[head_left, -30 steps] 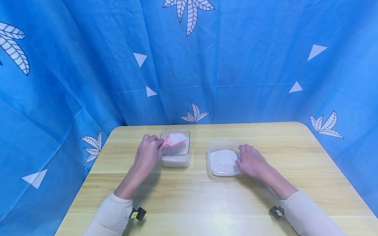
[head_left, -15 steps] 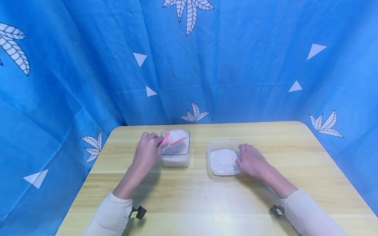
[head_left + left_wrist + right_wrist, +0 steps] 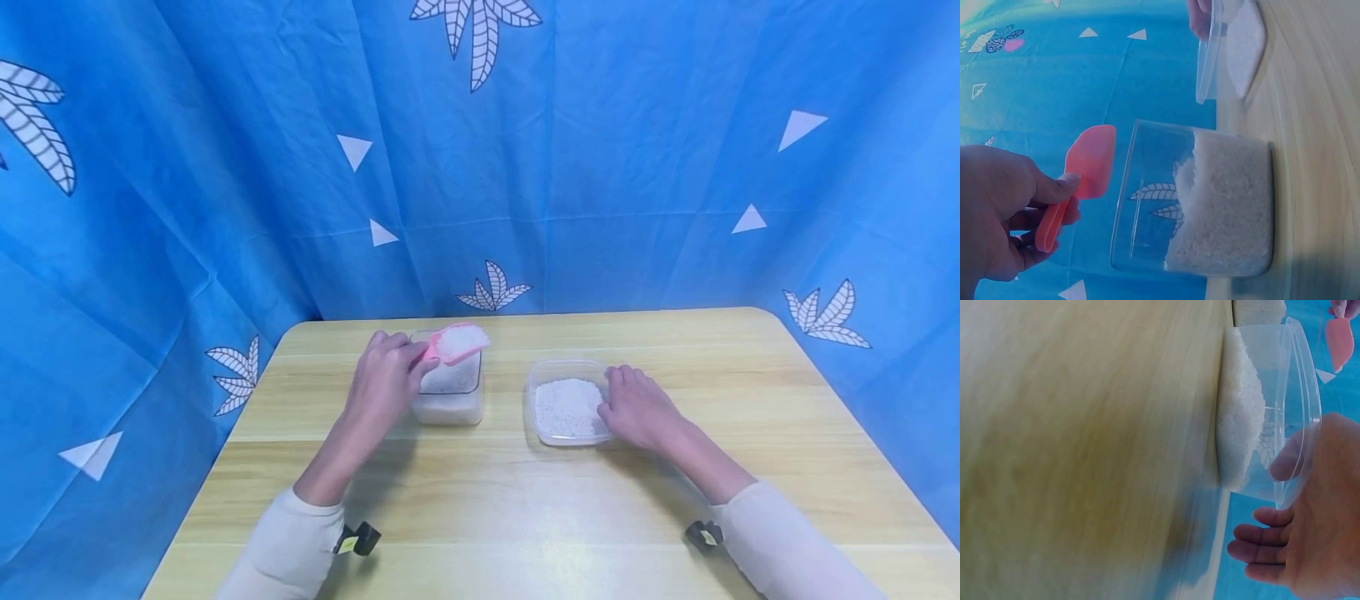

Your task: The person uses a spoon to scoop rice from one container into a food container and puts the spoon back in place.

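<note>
My left hand (image 3: 386,372) pinches the handle of a small pink scoop (image 3: 1092,164) heaped with white grains (image 3: 462,338). It holds the scoop above a tall clear square container (image 3: 459,408), apart from its rim in the left wrist view. That container is partly filled with white rice (image 3: 1225,206). My right hand (image 3: 641,408) grips the right rim of a lower clear plastic tub (image 3: 1302,381), thumb inside and fingers outside the wall. A mound of white rice (image 3: 570,408) lies in the tub.
Both containers stand on a light wooden table (image 3: 480,500), the tub to the right with a gap between. A blue patterned curtain (image 3: 637,167) hangs behind and at both sides. Dark wrist cameras sit below each sleeve.
My left hand has lifted the loaded scoop out over the tall container's rim and shifted it a little to the right. The right hand has stayed on the tub.
</note>
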A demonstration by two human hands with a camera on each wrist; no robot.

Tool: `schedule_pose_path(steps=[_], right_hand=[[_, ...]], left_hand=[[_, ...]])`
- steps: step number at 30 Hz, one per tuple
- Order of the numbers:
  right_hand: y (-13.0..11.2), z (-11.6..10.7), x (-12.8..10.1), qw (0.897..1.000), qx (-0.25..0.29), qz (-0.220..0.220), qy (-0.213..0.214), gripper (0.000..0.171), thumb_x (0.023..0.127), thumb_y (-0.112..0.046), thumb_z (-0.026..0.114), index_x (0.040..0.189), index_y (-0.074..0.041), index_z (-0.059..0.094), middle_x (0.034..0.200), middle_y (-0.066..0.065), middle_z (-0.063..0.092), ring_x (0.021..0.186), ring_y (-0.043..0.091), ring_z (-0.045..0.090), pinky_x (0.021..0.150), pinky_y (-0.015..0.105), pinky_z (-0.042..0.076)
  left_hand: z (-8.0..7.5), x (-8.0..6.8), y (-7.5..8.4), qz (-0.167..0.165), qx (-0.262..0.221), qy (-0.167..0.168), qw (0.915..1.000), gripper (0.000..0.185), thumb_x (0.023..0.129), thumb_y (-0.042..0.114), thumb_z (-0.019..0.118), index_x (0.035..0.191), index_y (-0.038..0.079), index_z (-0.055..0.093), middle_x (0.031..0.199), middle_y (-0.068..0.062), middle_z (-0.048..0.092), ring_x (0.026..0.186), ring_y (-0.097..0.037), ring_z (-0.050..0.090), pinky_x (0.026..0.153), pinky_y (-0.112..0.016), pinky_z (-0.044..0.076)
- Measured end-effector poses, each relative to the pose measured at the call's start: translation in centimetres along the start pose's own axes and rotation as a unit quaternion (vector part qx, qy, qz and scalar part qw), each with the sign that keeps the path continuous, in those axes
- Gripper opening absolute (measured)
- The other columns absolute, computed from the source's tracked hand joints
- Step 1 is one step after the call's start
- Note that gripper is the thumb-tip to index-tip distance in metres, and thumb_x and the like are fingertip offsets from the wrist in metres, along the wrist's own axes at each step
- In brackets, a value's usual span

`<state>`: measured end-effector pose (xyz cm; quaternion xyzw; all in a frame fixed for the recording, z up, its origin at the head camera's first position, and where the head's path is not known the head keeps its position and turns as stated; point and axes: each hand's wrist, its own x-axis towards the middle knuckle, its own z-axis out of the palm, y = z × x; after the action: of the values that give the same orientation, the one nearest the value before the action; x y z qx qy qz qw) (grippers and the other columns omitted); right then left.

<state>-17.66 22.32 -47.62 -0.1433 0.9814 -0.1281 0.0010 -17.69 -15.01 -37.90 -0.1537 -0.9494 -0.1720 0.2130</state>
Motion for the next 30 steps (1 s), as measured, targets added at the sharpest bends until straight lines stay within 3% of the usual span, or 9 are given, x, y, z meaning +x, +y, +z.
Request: schedule_pose_path(steps=[15, 30], right_hand=[[0.0, 0.0, -0.1, 1.000, 0.005, 0.003, -0.003, 0.057, 0.099, -0.023, 0.050, 0.139, 0.017, 0.043, 0.126, 0.032, 0.056, 0.115, 0.044, 0.055, 0.102, 0.059, 0.047], [0.0, 0.0, -0.1, 1.000, 0.003, 0.005, -0.006, 0.058, 0.100, -0.024, 0.050, 0.140, 0.017, 0.043, 0.128, 0.032, 0.056, 0.117, 0.044, 0.055, 0.104, 0.059, 0.047]], left_hand=[[0.7, 0.7, 2.0, 0.029, -0.017, -0.004, 0.9994, 0.033, 0.088, 0.025, 0.084, 0.115, 0.007, 0.080, 0.093, -0.010, 0.077, 0.080, -0.023, 0.053, 0.069, -0.028, 0.040], [2.1, 1.5, 3.5, 0.066, -0.025, -0.038, 0.9968, 0.026, 0.086, 0.024, 0.085, 0.107, 0.008, 0.082, 0.091, -0.007, 0.076, 0.085, -0.022, 0.056, 0.077, -0.032, 0.046]])
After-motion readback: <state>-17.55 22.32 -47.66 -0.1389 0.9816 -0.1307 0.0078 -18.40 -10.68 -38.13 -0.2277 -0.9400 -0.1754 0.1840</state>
